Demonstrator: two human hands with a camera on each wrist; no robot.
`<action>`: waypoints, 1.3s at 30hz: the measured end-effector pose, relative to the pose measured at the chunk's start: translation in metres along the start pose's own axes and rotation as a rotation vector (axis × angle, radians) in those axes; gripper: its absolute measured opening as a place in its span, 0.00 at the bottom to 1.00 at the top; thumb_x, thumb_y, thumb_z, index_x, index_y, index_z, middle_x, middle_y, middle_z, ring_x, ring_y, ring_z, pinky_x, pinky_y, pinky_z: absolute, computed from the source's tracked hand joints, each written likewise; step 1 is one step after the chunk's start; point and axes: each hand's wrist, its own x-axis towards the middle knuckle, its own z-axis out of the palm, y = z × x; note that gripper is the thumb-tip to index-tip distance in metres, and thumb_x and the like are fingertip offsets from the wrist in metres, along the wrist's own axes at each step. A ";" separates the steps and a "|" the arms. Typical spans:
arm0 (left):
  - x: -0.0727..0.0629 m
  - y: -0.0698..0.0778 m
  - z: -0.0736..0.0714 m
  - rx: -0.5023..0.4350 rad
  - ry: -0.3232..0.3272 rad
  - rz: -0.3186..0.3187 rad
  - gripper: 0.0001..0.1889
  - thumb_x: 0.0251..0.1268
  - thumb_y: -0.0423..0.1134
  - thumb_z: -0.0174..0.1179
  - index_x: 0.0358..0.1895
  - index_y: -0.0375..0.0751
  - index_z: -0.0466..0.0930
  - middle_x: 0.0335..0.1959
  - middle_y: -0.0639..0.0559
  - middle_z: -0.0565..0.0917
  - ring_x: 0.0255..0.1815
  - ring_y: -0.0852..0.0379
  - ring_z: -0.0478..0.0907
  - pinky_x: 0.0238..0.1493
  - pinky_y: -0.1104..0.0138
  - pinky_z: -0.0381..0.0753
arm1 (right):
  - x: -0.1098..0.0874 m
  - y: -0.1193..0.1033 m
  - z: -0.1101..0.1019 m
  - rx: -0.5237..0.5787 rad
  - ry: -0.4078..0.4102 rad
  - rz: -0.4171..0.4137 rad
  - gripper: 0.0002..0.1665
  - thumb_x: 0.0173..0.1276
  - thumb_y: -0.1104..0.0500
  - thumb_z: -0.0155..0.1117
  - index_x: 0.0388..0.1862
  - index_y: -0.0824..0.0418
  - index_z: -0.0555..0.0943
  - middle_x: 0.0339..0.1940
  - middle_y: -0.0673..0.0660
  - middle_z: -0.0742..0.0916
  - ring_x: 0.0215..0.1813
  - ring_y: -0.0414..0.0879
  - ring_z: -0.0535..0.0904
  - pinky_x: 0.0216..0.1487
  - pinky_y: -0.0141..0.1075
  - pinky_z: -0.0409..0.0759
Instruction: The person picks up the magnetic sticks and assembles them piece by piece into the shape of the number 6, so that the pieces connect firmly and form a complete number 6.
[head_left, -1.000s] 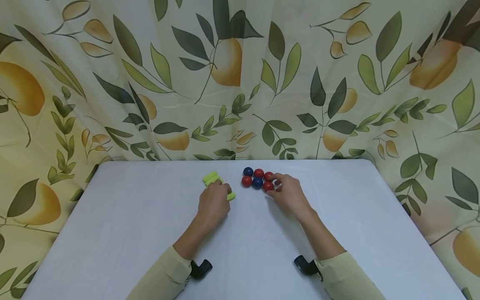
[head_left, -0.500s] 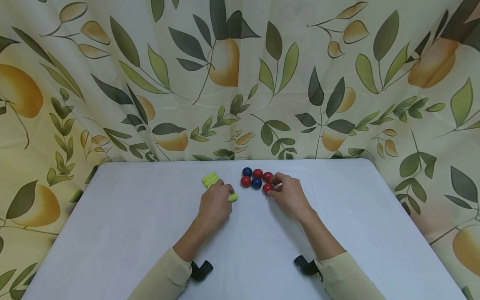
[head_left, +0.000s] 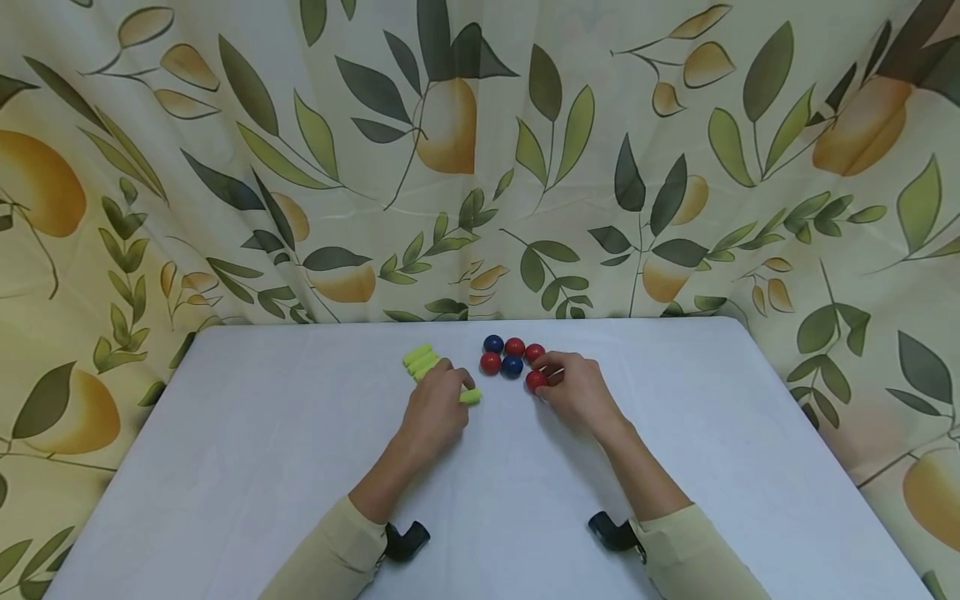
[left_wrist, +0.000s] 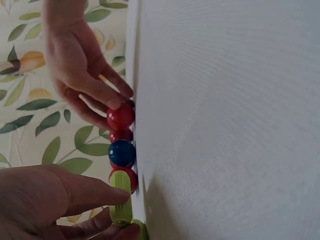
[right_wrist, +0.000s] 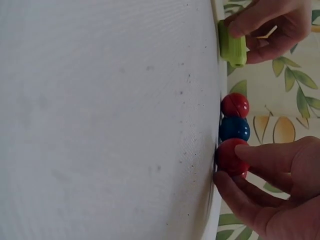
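My left hand pinches a small lime-green bar between thumb and fingers, close over the table. More green bars lie side by side just beyond that hand and are partly covered by it. On the right, my right hand has thumb and fingertips around a shiny red ball at the tabletop. This ball sits nearest me, slightly apart from the group of balls. In that group, a blue ball and a red ball stand in front of another blue ball and two more red ones.
A white-covered table spreads beneath both hands. Behind its far edge hangs a curtain printed with fruit and leaves. Black wrist cameras are strapped at both sleeve cuffs.
The right hand has drawn its red ball a little toward me, away from the other balls. My left hand has shifted slightly right with the green bar.
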 end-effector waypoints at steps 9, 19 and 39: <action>0.002 0.002 0.002 -0.008 -0.001 0.012 0.15 0.61 0.23 0.66 0.50 0.38 0.89 0.47 0.46 0.83 0.54 0.50 0.78 0.58 0.57 0.83 | -0.006 0.001 -0.002 -0.006 -0.003 -0.016 0.21 0.65 0.65 0.74 0.57 0.62 0.86 0.50 0.62 0.89 0.51 0.55 0.85 0.51 0.44 0.88; 0.004 0.003 0.003 -0.039 -0.018 0.043 0.16 0.62 0.23 0.66 0.51 0.39 0.89 0.50 0.45 0.85 0.55 0.49 0.79 0.61 0.57 0.82 | -0.014 0.001 -0.001 0.030 -0.035 0.037 0.20 0.64 0.63 0.76 0.55 0.59 0.87 0.47 0.58 0.90 0.51 0.53 0.85 0.49 0.42 0.87; 0.007 0.010 0.013 -0.106 -0.027 0.139 0.16 0.60 0.23 0.69 0.49 0.40 0.91 0.48 0.49 0.89 0.57 0.51 0.83 0.63 0.58 0.82 | -0.024 -0.002 0.009 0.045 -0.056 -0.027 0.16 0.60 0.64 0.79 0.49 0.57 0.90 0.38 0.53 0.92 0.44 0.47 0.86 0.48 0.41 0.85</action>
